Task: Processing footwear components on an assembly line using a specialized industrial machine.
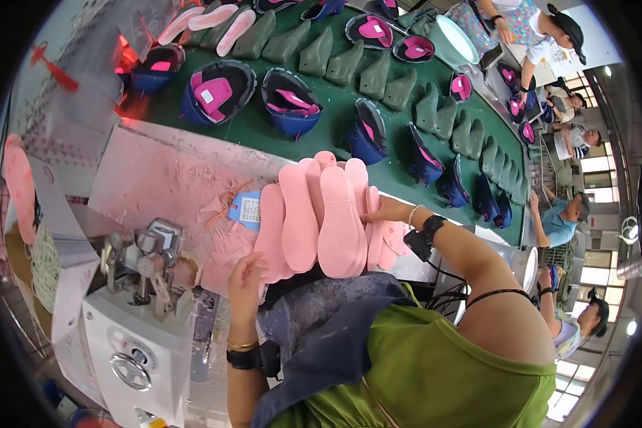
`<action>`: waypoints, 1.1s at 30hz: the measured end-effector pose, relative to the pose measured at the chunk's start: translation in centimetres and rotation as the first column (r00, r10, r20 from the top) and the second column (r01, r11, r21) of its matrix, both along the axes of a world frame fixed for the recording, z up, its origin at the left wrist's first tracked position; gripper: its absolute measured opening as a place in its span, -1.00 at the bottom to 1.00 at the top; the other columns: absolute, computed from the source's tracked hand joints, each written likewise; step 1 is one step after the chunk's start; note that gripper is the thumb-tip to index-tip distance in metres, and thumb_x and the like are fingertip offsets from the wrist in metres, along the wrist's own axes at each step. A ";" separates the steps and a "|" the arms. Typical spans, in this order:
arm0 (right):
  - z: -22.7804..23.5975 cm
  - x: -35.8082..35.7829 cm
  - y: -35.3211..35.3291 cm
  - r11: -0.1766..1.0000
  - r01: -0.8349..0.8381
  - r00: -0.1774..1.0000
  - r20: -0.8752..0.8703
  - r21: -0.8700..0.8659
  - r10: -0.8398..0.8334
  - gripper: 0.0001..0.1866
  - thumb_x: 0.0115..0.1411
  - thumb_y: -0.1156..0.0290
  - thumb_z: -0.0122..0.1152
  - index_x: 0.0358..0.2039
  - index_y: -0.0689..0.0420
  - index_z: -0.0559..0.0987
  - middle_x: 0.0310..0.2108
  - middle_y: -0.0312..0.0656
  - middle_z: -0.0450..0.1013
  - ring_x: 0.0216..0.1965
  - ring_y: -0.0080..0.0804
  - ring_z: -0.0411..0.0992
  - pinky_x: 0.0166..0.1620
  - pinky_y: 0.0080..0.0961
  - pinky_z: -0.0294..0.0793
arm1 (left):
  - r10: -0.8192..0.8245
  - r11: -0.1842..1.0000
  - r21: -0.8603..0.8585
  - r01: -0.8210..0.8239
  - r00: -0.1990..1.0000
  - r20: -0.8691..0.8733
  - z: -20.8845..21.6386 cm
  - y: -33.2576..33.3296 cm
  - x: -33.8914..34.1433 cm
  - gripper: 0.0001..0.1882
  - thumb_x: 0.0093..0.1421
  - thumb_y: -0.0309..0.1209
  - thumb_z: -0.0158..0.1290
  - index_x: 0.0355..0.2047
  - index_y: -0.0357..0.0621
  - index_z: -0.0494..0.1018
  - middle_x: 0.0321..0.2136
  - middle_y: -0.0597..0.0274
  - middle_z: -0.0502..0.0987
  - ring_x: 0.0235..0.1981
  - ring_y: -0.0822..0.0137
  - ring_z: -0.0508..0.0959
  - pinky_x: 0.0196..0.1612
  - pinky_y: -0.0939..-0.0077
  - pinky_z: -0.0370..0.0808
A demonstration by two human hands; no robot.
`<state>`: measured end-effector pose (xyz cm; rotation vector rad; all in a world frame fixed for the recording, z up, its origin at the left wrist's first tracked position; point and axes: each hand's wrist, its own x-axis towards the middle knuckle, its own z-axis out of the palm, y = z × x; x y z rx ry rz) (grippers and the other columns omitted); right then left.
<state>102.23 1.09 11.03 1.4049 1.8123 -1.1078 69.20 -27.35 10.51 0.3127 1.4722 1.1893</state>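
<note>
Several pink insoles [339, 225] stand and lean together in a fanned pile on the work surface in front of me. My right hand [391, 210] is at the right side of this pile, fingers closed against the edge of a narrow upright insole [372, 207]; its fingertips are partly hidden. Beside the lower left insole [271, 235], my left hand [246, 279] is raised with its fingers loosely bent and apart, holding nothing. More pink insoles with red marks [391, 245] lie under my right wrist. A blue tag [245, 210] on an orange string rests left of the pile.
A white machine with a handwheel [130, 371] stands at my left. Beyond the dusty pink surface [150, 171] runs a green conveyor [264, 135] carrying blue shoe uppers [290, 103], dark green shoe lasts [346, 64] and pink insoles [235, 32]. Co-workers [560, 217] stand along its far side.
</note>
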 end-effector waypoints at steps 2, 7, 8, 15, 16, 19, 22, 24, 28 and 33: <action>0.0 0.6 -0.1 0.993 0.074 0.996 -0.047 -0.096 -0.078 -0.07 -0.01 -0.25 0.36 0.20 0.18 0.44 0.08 -0.04 0.50 0.08 -0.23 0.45 0.19 -0.40 0.34 | 0.051 0.998 0.023 -0.051 0.999 -0.009 0.9 -0.7 0.0 -0.70 0.37 -0.38 0.00 0.04 -0.25 0.49 -0.19 0.17 0.58 -0.17 0.36 0.58 -0.11 0.50 0.54; 0.4 2.3 -0.8 0.983 0.141 0.984 -0.088 -0.120 -0.152 -0.06 -0.03 -0.24 0.38 0.16 0.27 0.47 0.04 0.03 0.51 0.05 -0.21 0.48 0.14 -0.38 0.38 | 0.150 0.989 0.007 -0.150 0.986 -0.075 3.4 -1.7 2.0 -0.69 0.40 -0.31 -0.02 0.02 -0.24 0.49 -0.18 0.19 0.58 -0.18 0.40 0.57 -0.11 0.52 0.52; 0.5 2.8 -0.9 0.986 0.143 0.984 -0.091 -0.091 -0.151 -0.06 -0.05 -0.24 0.39 0.13 0.32 0.50 0.03 0.05 0.51 0.04 -0.19 0.49 0.12 -0.37 0.40 | 0.160 0.987 0.015 -0.160 0.983 -0.084 3.9 -1.9 2.6 -0.68 0.40 -0.29 -0.01 0.03 -0.23 0.49 -0.17 0.20 0.58 -0.16 0.39 0.57 -0.09 0.51 0.51; -1.6 10.0 -2.1 0.963 0.126 0.946 -0.320 0.238 -0.045 -0.12 -0.08 -0.12 0.50 0.12 0.24 0.48 -0.02 0.00 0.52 -0.01 -0.29 0.48 0.02 -0.36 0.49 | 0.194 0.977 0.107 -0.182 0.974 -0.115 6.5 -3.7 7.9 -0.66 0.41 -0.27 -0.03 0.06 -0.22 0.47 -0.16 0.19 0.58 -0.14 0.38 0.57 -0.08 0.52 0.51; -2.5 11.1 -2.3 0.937 0.124 0.957 -0.289 0.327 -0.026 -0.14 -0.07 -0.12 0.49 0.11 0.25 0.50 -0.02 -0.02 0.53 -0.04 -0.29 0.50 -0.01 -0.35 0.50 | 0.187 0.980 0.095 -0.178 0.977 -0.101 6.8 -4.1 8.8 -0.66 0.41 -0.27 -0.03 0.06 -0.22 0.47 -0.16 0.19 0.58 -0.14 0.39 0.57 -0.09 0.52 0.51; -3.2 14.4 -2.2 0.939 0.278 0.903 -0.388 0.204 -0.183 -0.22 -0.03 -0.07 0.49 0.09 0.19 0.53 -0.01 -0.12 0.54 -0.05 -0.36 0.51 0.00 -0.37 0.50 | 0.167 0.983 0.099 -0.157 0.981 -0.096 7.7 -5.4 10.8 -0.66 0.41 -0.28 -0.03 0.06 -0.22 0.47 -0.17 0.20 0.58 -0.15 0.40 0.58 -0.09 0.53 0.51; 0.0 15.3 -1.4 0.948 0.305 0.800 -0.564 0.089 -0.204 -0.28 0.02 0.02 0.49 0.11 0.15 0.52 -0.02 -0.21 0.54 -0.01 -0.44 0.48 0.05 -0.42 0.48 | 0.131 0.985 0.125 -0.118 0.986 -0.103 8.9 -6.3 12.0 -0.67 0.40 -0.30 -0.02 0.04 -0.24 0.49 -0.17 0.21 0.59 -0.16 0.41 0.58 -0.09 0.53 0.51; 4.6 13.9 -0.9 0.943 0.307 0.761 -0.628 0.126 -0.164 -0.34 0.06 0.11 0.49 0.12 0.15 0.51 -0.03 -0.26 0.52 0.00 -0.48 0.46 0.10 -0.45 0.44 | 0.076 0.986 0.160 -0.054 0.988 -0.137 10.0 -6.3 12.6 -0.66 0.39 -0.29 -0.01 0.05 -0.26 0.48 -0.17 0.22 0.59 -0.15 0.41 0.58 -0.08 0.52 0.51; 15.2 6.6 -2.6 0.992 0.121 0.646 -0.762 0.045 -0.045 -0.40 0.10 0.20 0.48 0.09 0.17 0.50 -0.02 -0.27 0.50 -0.01 -0.53 0.44 0.08 -0.47 0.45 | -0.138 0.923 0.337 0.187 0.977 -0.164 12.3 -3.0 15.5 -0.50 0.38 -0.22 0.03 0.20 -0.31 0.34 0.00 0.13 0.52 0.02 0.33 0.53 0.06 0.41 0.49; 19.3 -6.3 -10.5 0.984 -0.176 0.352 -0.935 -0.021 0.044 -0.50 0.13 0.29 0.46 0.04 0.15 0.51 -0.08 -0.31 0.49 -0.09 -0.58 0.41 0.00 -0.44 0.48 | -0.002 0.923 0.385 -0.005 1.000 0.017 13.8 0.3 18.2 -0.29 0.36 -0.05 0.06 0.32 -0.29 0.19 0.20 0.07 0.36 0.26 0.25 0.35 0.26 0.34 0.35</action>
